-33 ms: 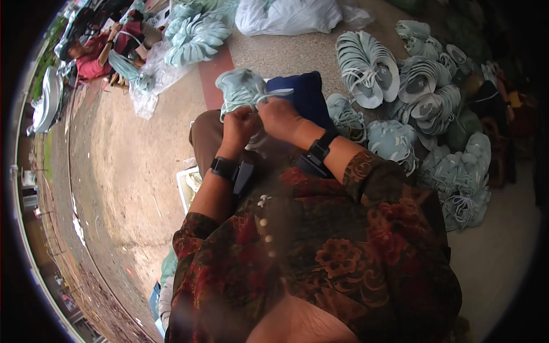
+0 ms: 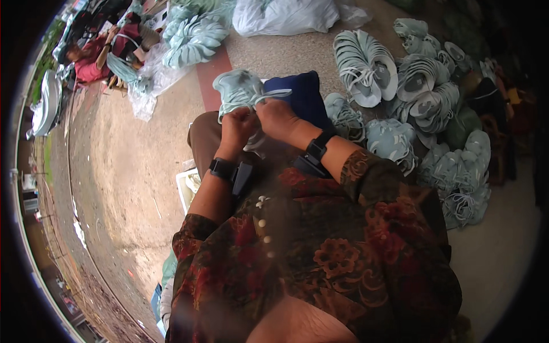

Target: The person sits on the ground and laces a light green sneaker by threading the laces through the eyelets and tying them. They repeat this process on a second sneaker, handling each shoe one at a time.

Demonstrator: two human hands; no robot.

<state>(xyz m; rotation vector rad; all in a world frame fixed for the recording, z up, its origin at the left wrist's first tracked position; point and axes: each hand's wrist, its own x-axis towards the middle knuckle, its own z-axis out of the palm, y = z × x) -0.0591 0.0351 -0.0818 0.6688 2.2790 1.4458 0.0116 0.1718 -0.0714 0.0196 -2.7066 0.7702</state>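
A pale green shoe upper (image 2: 235, 87) rests over my lap, just beyond my hands. My left hand (image 2: 238, 127) is closed at its near edge, with the fingers pinched together on the upper. Close beside it, my right hand (image 2: 277, 119) is closed on a pale shoelace (image 2: 278, 93), part of which sticks out to the right above the knuckles. The two hands nearly touch. Exactly where the fingertips grip is hidden behind the fists. A dark blue cushion-like piece (image 2: 303, 94) lies behind my right hand.
Bundles of pale green shoe uppers (image 2: 366, 71) lie on the right, with another laced bundle (image 2: 460, 177) nearer me. At the far left a person in red (image 2: 91, 63) sits by more uppers (image 2: 194, 40). A white plastic bag (image 2: 286, 16) lies ahead; a white container (image 2: 186, 191) stands by my left leg.
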